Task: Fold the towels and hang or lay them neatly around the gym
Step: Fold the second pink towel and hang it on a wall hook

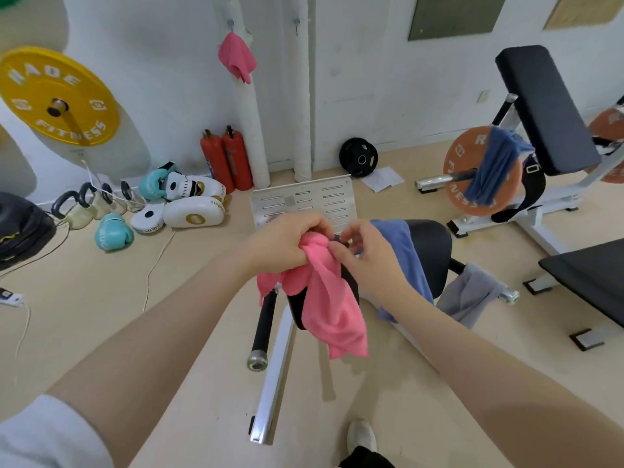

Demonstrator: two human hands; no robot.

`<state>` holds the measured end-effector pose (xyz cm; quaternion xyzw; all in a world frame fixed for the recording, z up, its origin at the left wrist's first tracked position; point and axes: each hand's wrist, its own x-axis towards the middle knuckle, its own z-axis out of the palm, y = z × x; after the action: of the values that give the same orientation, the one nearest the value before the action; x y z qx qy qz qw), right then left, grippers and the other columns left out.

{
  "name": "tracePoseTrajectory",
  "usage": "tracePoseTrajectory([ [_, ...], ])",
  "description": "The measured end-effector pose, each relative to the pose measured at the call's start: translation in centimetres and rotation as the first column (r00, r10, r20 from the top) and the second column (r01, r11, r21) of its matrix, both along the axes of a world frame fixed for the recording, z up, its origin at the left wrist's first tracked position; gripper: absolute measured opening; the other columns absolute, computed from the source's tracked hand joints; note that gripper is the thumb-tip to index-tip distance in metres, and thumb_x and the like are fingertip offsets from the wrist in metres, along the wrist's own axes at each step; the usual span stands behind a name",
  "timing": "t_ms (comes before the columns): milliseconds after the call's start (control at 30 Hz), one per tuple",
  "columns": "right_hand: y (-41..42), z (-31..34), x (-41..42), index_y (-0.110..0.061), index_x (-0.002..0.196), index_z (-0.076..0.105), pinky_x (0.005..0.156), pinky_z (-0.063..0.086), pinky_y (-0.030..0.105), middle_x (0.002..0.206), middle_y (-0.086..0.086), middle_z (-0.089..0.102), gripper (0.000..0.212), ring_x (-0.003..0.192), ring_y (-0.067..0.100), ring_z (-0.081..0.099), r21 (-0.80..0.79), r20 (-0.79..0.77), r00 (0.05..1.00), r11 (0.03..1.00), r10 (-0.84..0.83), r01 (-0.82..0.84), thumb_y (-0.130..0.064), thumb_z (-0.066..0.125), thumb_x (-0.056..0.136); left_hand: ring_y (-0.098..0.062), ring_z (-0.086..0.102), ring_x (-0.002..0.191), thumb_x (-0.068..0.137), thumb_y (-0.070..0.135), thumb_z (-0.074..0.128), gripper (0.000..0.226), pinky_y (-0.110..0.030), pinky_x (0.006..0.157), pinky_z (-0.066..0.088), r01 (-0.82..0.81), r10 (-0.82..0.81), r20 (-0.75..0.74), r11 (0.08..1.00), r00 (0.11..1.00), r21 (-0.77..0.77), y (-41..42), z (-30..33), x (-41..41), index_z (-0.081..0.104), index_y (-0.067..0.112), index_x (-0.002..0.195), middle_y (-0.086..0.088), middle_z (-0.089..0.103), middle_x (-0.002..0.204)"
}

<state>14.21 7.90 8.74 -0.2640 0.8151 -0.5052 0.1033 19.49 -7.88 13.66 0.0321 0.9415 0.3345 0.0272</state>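
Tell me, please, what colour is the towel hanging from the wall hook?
Pink, the towel on the wall hook, seen clearly in the head view.

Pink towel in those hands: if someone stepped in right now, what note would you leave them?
Left hand grips the bunched pink towel; right hand pinches it with its fingers.
Hung: another pink towel on a wall hook, blue towel over the orange plate, blue towel on the seat, grey towel on the bar.
Left: fold this towel and place it neatly.

Beyond the grip, the black padded seat [430, 251] carries a blue towel [403, 251] (draped over its left edge).
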Motion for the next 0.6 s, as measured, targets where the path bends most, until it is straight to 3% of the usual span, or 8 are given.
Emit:
tracePoseTrajectory([
  [67, 0.1, 0.3, -2.0, -0.023, 0.103, 0.054, 0.09, 0.049, 0.03, 0.103, -0.003, 0.061, 0.019, 0.096, 0.012, 0.059, -0.09, 0.19, 0.955, 0.972, 0.228, -0.215, -0.015, 0.06, 0.088, 0.018, 0.05, 0.076, 0.076, -0.003, 0.058, 0.029, -0.004, 0.068, 0.038, 0.016, -0.016, 0.011, 1.0, 1.0, 0.024, 0.4, -0.2, -1.0, 0.059, 0.014, 0.099, 0.02, 0.054, 0.085],
  [133, 0.3, 0.3, -3.4, -0.023, 0.104, 0.057, 0.092, 0.049, 0.031, 0.102, -0.001, 0.063, 0.022, 0.098, 0.015, 0.06, -0.104, 0.291, 0.874, 0.921, 0.39, -0.376, -0.008, 0.058, 0.088, 0.018, 0.049, 0.074, 0.075, -0.003, 0.06, 0.028, -0.005, 0.065, 0.038, 0.016, -0.016, 0.012, 1.0, 1.0, -0.005, 0.7, -0.2, -1.7, 0.059, 0.012, 0.099, 0.02, 0.053, 0.083],
  [267, 0.6, -0.1, -5.4, -0.013, 0.099, 0.061, 0.088, 0.048, 0.035, 0.087, -0.003, 0.061, 0.011, 0.088, 0.015, 0.057, 0.003, 0.218, 0.904, 0.926, 0.368, -0.378, -0.011, 0.06, 0.088, 0.014, 0.045, 0.067, 0.076, 0.0, 0.059, 0.031, -0.001, 0.062, 0.033, -0.007, 0.01, 0.011, 0.979, 1.0, -0.205, 1.4, 0.2, -3.2, 0.06, 0.01, 0.105, 0.024, 0.044, 0.075],
  [333, 0.7, -0.3, -6.4, -0.01, 0.092, 0.061, 0.082, 0.047, 0.037, 0.08, -0.002, 0.057, 0.007, 0.081, 0.014, 0.052, 0.061, 0.2, 0.904, 0.916, 0.379, -0.397, -0.012, 0.062, 0.086, 0.008, 0.049, 0.079, 0.078, -0.001, 0.056, 0.038, -0.004, 0.065, 0.031, -0.031, 0.033, 0.003, 0.963, 0.999, -0.268, 1.8, 0.0, -3.8, 0.058, 0.014, 0.112, 0.023, 0.045, 0.082],
  [433, 1.3, -0.2, -8.1, -0.007, 0.084, 0.059, 0.071, 0.043, 0.028, 0.075, -0.001, 0.053, 0.009, 0.073, 0.01, 0.05, 0.117, 0.187, 0.887, 0.887, 0.421, -0.446, -0.009, 0.067, 0.081, -0.012, 0.051, 0.111, 0.083, -0.002, 0.055, 0.051, -0.008, 0.077, 0.027, -0.133, 0.157, 0.082, 0.962, 0.984, -0.239, 2.5, -0.7, -4.5, 0.049, 0.018, 0.13, 0.008, 0.053, 0.118],
  [500, 2.0, 0.3, -9.1, -0.012, 0.081, 0.057, 0.065, 0.042, 0.018, 0.072, -0.006, 0.052, 0.013, 0.065, 0.001, 0.049, 0.138, 0.188, 0.875, 0.87, 0.446, -0.473, -0.007, 0.069, 0.079, -0.008, 0.057, 0.091, 0.085, 0.009, 0.058, 0.046, -0.005, 0.072, 0.033, -0.102, 0.15, 0.139, 0.947, 0.979, -0.304, 2.9, -1.0, -4.8, 0.047, 0.018, 0.129, 0.007, 0.058, 0.106],
  [533, 2.3, 0.6, -9.6, -0.013, 0.081, 0.057, 0.063, 0.042, 0.015, 0.071, -0.008, 0.053, 0.014, 0.063, -0.001, 0.05, 0.122, 0.219, 0.863, 0.864, 0.456, -0.488, -0.007, 0.069, 0.079, 0.0, 0.053, 0.07, 0.084, 0.015, 0.06, 0.042, -0.001, 0.058, 0.034, -0.079, 0.139, 0.16, 0.939, 0.977, -0.334, 3.2, -1.0, -4.8, 0.048, 0.017, 0.124, 0.012, 0.055, 0.088],
  [600, 3.1, 0.8, -10.4, -0.015, 0.077, 0.056, 0.059, 0.042, 0.013, 0.065, -0.012, 0.054, 0.013, 0.059, -0.001, 0.05, 0.04, 0.354, 0.793, 0.839, 0.495, -0.542, -0.01, 0.066, 0.083, 0.001, 0.042, 0.051, 0.076, 0.026, 0.07, 0.044, -0.006, 0.038, 0.033, -0.064, 0.14, 0.227, 0.948, 0.964, -0.312, 3.5, -1.4, -4.8, 0.048, 0.016, 0.113, 0.015, 0.044, 0.073],
])
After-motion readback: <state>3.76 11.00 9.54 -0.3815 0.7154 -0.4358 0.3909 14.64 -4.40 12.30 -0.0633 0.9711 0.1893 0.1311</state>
